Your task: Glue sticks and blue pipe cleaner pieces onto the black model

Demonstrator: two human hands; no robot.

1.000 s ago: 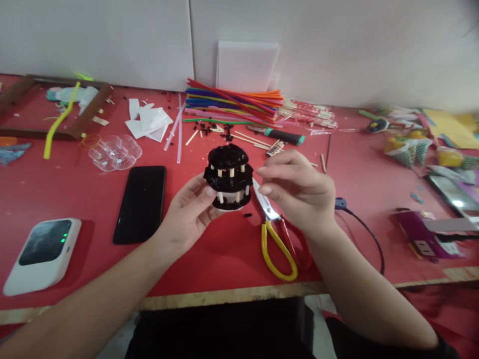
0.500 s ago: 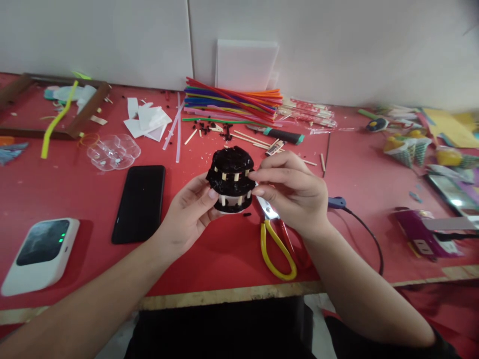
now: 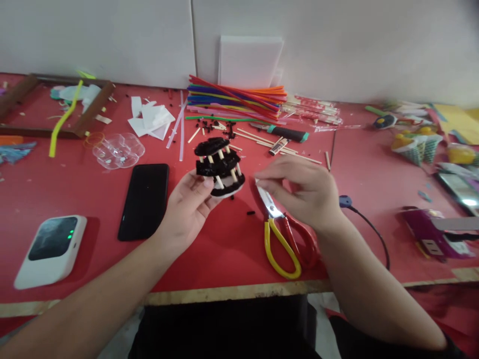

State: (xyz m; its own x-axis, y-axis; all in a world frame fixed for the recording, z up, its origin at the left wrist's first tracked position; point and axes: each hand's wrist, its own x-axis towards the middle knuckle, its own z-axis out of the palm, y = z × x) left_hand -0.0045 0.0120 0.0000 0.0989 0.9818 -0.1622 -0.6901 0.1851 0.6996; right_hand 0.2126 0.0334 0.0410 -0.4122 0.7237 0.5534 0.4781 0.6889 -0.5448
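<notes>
While I'm advising light pressure, left hand (image 3: 188,204): clamping black stick-pillared model (image 3: 219,166).
Right hand (image 3: 307,189): hovering; I can't tell its pinch.

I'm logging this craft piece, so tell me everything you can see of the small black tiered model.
The small black tiered model has three dark, fuzzy-looking layers, spaced apart by two rows of short, pale posts that look wooden. Something whitish shows under the lowest layer. The model is tilted, its top leaning toward the picture's left, held up over the red tabletop. The left hand grips its left side; the right hand is apart from it.
</notes>
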